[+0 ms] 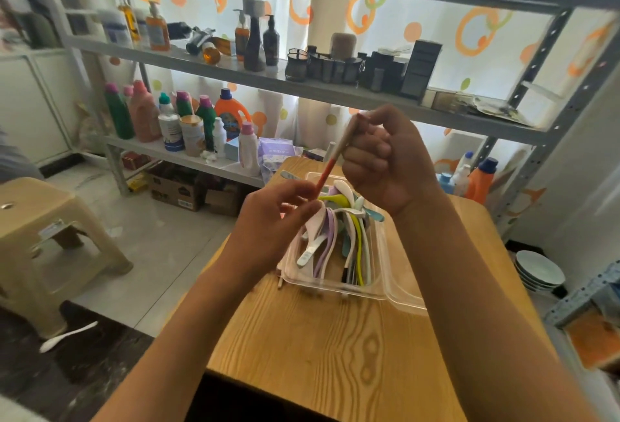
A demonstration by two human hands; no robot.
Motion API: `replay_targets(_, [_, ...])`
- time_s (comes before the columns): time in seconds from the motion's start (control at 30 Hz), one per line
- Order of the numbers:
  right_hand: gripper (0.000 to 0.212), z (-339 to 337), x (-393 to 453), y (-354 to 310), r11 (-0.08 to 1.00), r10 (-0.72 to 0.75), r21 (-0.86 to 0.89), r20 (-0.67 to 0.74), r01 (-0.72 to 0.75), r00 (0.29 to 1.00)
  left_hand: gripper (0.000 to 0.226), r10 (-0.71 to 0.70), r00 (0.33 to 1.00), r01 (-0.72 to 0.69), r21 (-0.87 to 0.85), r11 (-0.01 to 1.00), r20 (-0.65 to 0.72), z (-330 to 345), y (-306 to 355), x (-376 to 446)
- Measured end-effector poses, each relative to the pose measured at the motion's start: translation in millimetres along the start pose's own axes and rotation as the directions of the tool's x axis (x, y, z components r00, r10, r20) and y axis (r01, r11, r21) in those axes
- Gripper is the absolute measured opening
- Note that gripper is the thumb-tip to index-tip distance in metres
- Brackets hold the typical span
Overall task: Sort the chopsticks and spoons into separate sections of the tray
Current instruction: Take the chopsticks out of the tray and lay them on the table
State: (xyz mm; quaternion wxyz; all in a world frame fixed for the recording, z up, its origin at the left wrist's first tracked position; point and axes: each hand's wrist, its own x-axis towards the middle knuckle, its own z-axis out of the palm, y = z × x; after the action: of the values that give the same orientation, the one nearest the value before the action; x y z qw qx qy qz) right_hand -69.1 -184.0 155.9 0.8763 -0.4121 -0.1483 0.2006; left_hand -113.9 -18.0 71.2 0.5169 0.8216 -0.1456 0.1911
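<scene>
Clear tray of mixed spoons; chopstick in both hands

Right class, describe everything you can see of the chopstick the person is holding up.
The chopstick is a slim stick, pale cream along its upper part and red-orange along its lower part, with a small red tip at the top. It is held tilted above the clear tray. The right hand grips its upper part with curled fingers; the left hand pinches its lower end. Its material is not clear.

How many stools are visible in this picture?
1. The beige stool stands on the floor at the left, apart from the table. Others may lie outside the view.
</scene>
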Motion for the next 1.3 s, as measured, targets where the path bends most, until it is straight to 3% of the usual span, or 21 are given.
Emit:
replay_targets(0.1, [0.022,-1,6,10,1.0,-0.006,-0.003,-0.021,0.006,1.0,0.02,-0.009,0.999,0.01,0.031,0.999,-0.038,-9,-1,-4])
replay_targets(0.2, [0.029,-7,10,18,0.985,-0.006,-0.17,-0.158,-0.022,0.987,0.017,-0.078,0.994,0.082,0.057,0.995,-0.076,-18,-11,-7])
replay_targets(0.33, [0.022,-22,6,26,0.911,-0.037,-0.397,-0.348,-0.111,0.937,0.015,-0.246,0.949,0.267,0.091,0.959,-0.195,-26,-35,-12])
replay_targets(0.5, [0.022,-40,0,33,0.887,-0.05,-0.431,-0.449,-0.167,0.892,0.011,-0.473,0.855,0.51,0.182,0.841,-0.212,-30,-82,-11])
replay_targets(0.6, [0.023,-45,-3,35,0.875,-0.065,-0.45,-0.475,-0.179,0.877,0.008,-0.495,0.852,0.523,0.254,0.814,-0.172,-20,-97,-6])
replay_targets(0.7, [0.026,-43,-5,36,0.791,-0.098,-0.554,-0.534,-0.259,0.84,0.006,-0.479,0.866,0.499,0.328,0.802,-0.147,-6,-104,-2])
replay_targets(0.83, [0.027,-39,-7,27,0.737,-0.142,-0.611,-0.557,-0.288,0.818,0.019,-0.502,0.853,0.517,0.367,0.773,-0.143,5,-113,0])
replay_targets(0.93, [0.025,-40,-9,22,0.691,-0.16,-0.657,-0.546,-0.302,0.823,0.02,-0.517,0.841,0.538,0.338,0.772,-0.157,4,-121,-1])
replay_targets(1.0, [0.025,-42,-10,23,0.637,-0.18,-0.698,-0.546,-0.326,0.818,0.008,-0.519,0.842,0.538,0.297,0.789,-0.146,4,-123,-2])
replay_targets(1.13, [0.026,-46,-17,23,0.515,-0.249,-0.785,-0.522,-0.345,0.816,0.012,-0.527,0.837,0.546,0.26,0.796,-0.144,1,-128,-2])
replay_targets(1.3, [0.026,-48,-24,18,0.462,-0.249,-0.82,-0.486,-0.338,0.838,0.018,-0.466,0.862,0.504,0.243,0.829,-0.199,-3,-120,3])
